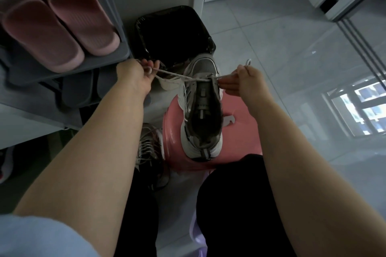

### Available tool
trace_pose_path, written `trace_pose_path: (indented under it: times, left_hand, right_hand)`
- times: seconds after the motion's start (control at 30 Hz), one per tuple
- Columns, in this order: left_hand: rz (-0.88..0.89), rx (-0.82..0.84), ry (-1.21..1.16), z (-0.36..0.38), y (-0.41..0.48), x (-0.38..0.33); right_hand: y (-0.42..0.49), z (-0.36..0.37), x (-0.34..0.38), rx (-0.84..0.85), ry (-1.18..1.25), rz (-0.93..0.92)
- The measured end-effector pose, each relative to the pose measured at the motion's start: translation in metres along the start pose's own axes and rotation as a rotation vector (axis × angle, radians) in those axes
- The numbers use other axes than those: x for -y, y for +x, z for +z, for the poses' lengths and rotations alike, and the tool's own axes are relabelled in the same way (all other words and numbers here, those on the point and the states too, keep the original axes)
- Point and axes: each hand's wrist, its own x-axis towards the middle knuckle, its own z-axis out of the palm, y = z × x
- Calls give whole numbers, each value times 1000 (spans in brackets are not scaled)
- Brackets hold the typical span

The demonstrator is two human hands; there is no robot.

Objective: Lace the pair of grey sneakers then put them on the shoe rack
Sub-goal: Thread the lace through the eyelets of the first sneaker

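A grey and white sneaker (200, 108) stands on a pink stool (177, 144), toe pointing away from me. Its white lace (173, 74) is threaded through the eyelets nearest the toe and stretched out to both sides. My left hand (133, 73) grips the left end of the lace, pulled out to the left. On the other side, my right hand (242, 81) pinches the right end, whose tip (248, 62) sticks up above the fingers. The second grey sneaker (149, 152) lies laced on the floor left of the stool. The grey shoe rack (123, 33) stands at the left.
Pink slippers (60, 27) sit on the rack's upper shelf and dark grey slippers (83, 89) on the shelf below. A bin lined with a black bag (173, 33) stands behind the stool. My knees in black trousers (240, 204) are below the stool. Glossy tiled floor (292, 58) spreads to the right.
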Motion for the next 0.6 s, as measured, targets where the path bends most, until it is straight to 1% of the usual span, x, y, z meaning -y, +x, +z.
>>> trace_pose_path:
  times: [0.03,0.07,0.1,0.17,0.2,0.27,0.33,0.4,0.47,0.53,0.6]
  left_hand:
    - [22,-5,58,1,-1,2]
    - [70,24,214,2,-3,4]
    - [152,98,459,3,-4,8]
    - [348,331,1010,7,-11,15]
    - [414,446,1220,8,-15,18]
    - [474,597,1490,9,-19,23]
    - [522,641,1616,8,-22,28]
    - [584,637,1634,5,-21,32]
    - [611,631,1605,5,-21,33]
    - [573,615,1537,5,-22,32]
    - [520,590,1479,3,-20,30]
  right_hand:
    - [0,1,0,-3,9,12]
    - [1,2,0,-10,1,19]
    - [2,3,-1,-9,-17,23]
    - [4,5,-5,8,-64,11]
    - [5,6,-7,20,-87,-5]
    - [6,6,-11,40,-163,-56]
    - [8,5,-14,53,-260,-108]
    - [7,7,-16,50,-315,-168]
    - [7,9,-16,15,-321,-199]
    - [7,11,-15,-42,-301,-197]
    - [8,12,-14,-69,-196,-191]
